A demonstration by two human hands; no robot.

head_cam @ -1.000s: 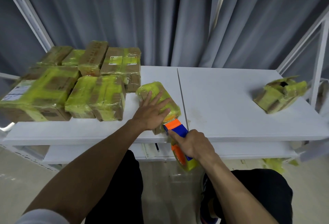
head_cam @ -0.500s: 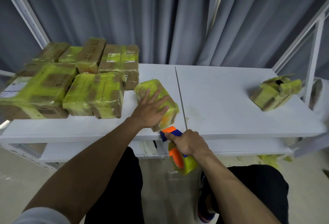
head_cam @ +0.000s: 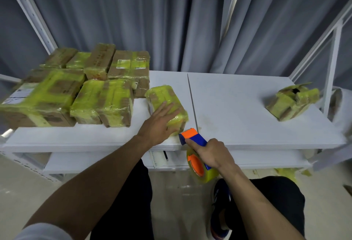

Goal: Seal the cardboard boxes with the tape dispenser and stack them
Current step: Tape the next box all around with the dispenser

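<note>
Gripping tape dispenser (head_cam: 194, 137) right hand (head_cam: 211, 153), nose touching box (head_cam: 167, 104)

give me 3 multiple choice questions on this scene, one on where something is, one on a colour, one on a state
1. Where is the crumpled box?
A. far right of the table
B. on the floor
C. on the left pile

2. What colour is the tape dispenser at its front end?
A. green
B. orange
C. white

3. What is the left hand doing?
A. hanging free
B. gripping the tape dispenser
C. lying flat on the small box

Answers:
1. A, it sits alone near the table's right edge.
2. B, an orange block caps the blue handle.
3. C, its fingers are spread over the box; the right hand holds the dispenser.
</note>
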